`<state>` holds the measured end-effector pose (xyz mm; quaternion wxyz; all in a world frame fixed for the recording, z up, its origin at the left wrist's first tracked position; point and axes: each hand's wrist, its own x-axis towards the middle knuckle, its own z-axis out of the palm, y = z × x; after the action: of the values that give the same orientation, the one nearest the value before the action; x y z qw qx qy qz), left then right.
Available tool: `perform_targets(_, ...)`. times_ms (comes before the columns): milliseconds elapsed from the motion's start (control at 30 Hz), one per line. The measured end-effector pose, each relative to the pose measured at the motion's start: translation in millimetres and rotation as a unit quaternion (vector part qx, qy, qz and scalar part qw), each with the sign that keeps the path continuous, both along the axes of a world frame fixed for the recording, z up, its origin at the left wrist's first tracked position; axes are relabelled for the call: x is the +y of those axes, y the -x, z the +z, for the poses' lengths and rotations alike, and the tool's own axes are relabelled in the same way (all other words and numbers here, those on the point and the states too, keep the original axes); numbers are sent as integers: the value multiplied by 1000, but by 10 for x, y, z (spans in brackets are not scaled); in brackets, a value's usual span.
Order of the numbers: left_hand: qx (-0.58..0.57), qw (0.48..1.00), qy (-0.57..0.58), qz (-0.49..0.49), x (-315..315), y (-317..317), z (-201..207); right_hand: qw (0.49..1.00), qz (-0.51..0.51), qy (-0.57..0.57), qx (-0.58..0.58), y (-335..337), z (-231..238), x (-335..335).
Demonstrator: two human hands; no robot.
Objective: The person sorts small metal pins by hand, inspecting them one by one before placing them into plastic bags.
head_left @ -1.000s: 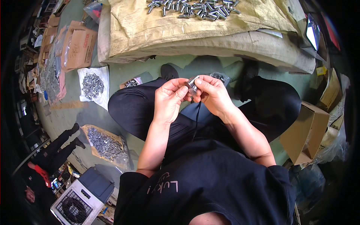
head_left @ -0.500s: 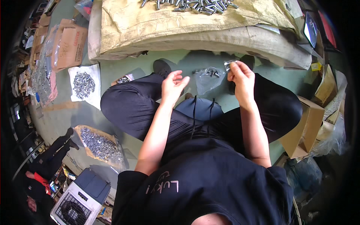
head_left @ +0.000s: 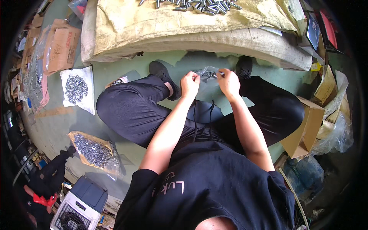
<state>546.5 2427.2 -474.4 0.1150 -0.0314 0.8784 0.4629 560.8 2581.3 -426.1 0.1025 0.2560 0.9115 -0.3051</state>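
Observation:
Between my knees a clear plastic bag hangs low over the floor, with several shiny metal bolts inside it. My left hand is closed in a pinch on the bag's left edge. At the bag's right side is my right hand, its fingers closed around a small metal bolt whose end shows at the fingertips. My fingers partly cover the bag's mouth.
Ahead, a low surface covered with yellowish sheeting bears a pile of bolts. On the left lie a white sheet of metal parts and a tray of small parts. A cardboard box stands right. Another person is far left.
My left hand has moved right and closed on the bag. My right hand has come left and down to the bag with the metal piece. The bag now sits between both hands.

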Motion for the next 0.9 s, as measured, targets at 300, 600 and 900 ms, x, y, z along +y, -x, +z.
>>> perform_targets(300, 29, 999, 5, 30, 41, 14, -45, 984, -7, -79, -161, -21, -21, 102)
perform_targets(600, -27, 998, 57, -3, 42, 93, 445, 976, 99, -113, -155, 68, 227, 47)
perform_targets(900, 394, 901, 51, -173, 240, 1632, 1751, 918, 388, -66, 55, 489, 1333, 209)
